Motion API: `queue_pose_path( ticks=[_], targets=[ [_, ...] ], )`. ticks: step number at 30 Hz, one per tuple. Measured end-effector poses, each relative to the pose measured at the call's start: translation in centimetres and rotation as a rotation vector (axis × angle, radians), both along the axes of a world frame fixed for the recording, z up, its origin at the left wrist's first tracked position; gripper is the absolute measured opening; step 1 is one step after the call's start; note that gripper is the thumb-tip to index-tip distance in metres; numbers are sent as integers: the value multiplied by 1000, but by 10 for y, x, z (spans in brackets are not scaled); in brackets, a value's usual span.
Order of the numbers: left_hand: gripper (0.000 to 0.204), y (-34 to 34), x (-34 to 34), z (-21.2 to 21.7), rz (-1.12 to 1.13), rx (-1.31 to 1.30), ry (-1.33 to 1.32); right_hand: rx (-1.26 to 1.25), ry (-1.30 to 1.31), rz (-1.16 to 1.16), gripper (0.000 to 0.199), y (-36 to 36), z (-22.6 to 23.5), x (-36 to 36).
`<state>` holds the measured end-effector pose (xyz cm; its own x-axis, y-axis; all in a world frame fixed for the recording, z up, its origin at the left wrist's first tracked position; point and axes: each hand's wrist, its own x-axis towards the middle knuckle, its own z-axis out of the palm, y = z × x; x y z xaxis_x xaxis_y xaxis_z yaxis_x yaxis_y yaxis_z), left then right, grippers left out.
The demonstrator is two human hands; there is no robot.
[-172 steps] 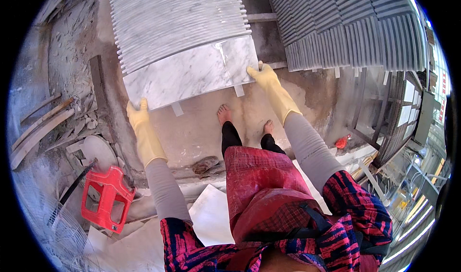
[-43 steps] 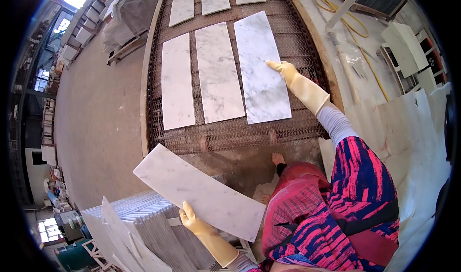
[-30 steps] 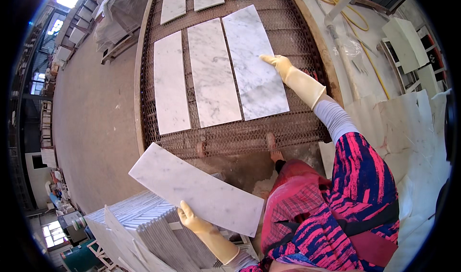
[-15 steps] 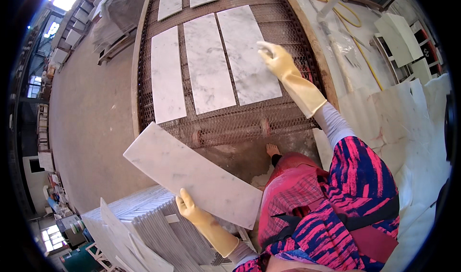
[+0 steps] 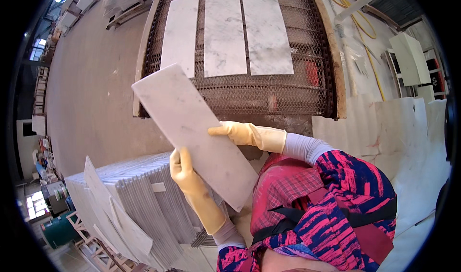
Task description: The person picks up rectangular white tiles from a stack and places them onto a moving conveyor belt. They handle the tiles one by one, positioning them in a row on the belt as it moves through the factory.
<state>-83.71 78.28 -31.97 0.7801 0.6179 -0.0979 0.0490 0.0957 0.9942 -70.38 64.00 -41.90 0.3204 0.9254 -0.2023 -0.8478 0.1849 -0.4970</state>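
Between my two gloved hands is a long white marble tile [image 5: 192, 123] with faint grey veins, tilted with its far end toward the upper left. My left hand [image 5: 185, 171], in a yellow rubber glove, grips the tile's left long edge, thumb on its face. From the right, my right hand [image 5: 235, 131], in a matching glove, holds the opposite edge; its fingers behind the tile are hidden. Beyond the held tile, three similar marble tiles [image 5: 224, 31] lie side by side on a mesh conveyor [image 5: 230, 96]. The held tile overlaps the lower end of the leftmost one in view.
At the lower left stands a tight stack of tiles [image 5: 149, 195] on edge, with several loose slabs [image 5: 113, 214] leaning against it. Wooden rails [image 5: 331, 55] border the conveyor. A yellow hose [image 5: 370, 55] lies on the right, near a white sheet [image 5: 384, 137].
My right hand has come from over the conveyor tiles down to the held tile and grasped its edge. The held tile has turned steeper and risen. The conveyor tiles sit farther up the view.
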Motion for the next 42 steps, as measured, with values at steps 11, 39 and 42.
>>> queue_pose_path(
  ticks=[11, 39, 42],
  targets=[
    [48, 53, -103, -73, 156, -120, -71, -242, -19, -355, 41, 13, -30, -35],
    [39, -35, -154, -176, 478, -853, -113, -467, -209, -26, 44, -3, -29, -6],
    [39, -37, -155, -181, 509, -784, -56, -596, -410, -115, 44, -47, -5, 48]
  ],
)
